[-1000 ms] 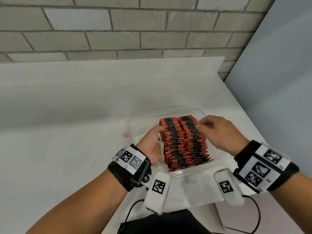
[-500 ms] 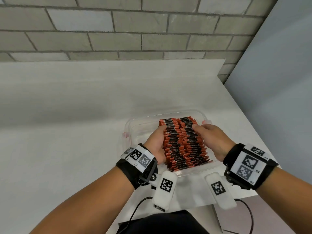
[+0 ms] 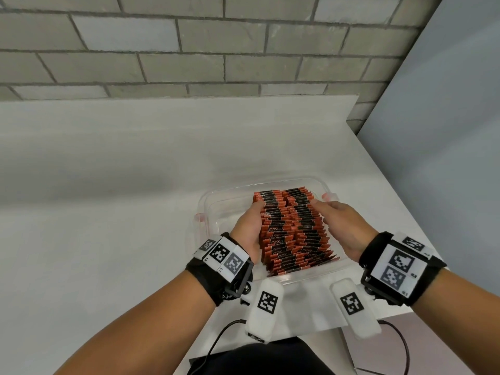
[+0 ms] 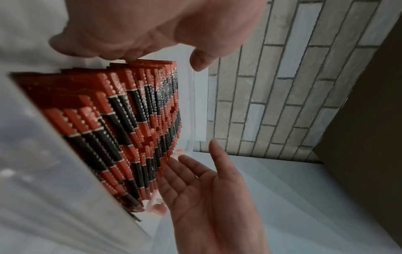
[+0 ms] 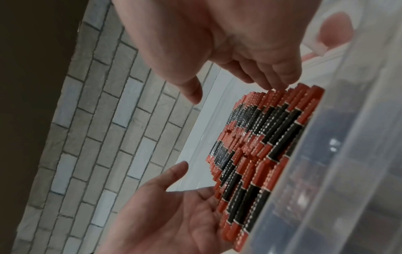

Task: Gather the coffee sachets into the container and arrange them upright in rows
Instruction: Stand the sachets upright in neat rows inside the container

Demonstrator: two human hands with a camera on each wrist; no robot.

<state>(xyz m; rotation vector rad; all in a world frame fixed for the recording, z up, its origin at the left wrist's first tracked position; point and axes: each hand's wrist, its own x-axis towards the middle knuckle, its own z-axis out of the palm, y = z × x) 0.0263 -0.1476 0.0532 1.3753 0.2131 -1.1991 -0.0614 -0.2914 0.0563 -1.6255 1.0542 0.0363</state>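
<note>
Squeezing two rows of coffee sachets (image 3: 293,228) upright inside clear plastic container (image 3: 205,212) on white table, left hand (image 3: 247,231) & right hand (image 3: 342,226) both flat, fingers straight, pressing opp. sides, prob. to square rows.

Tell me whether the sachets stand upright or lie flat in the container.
Upright, on edge: the sachets show only their thin top edges, packed in two rows inside the clear container, leaning a little.
</note>
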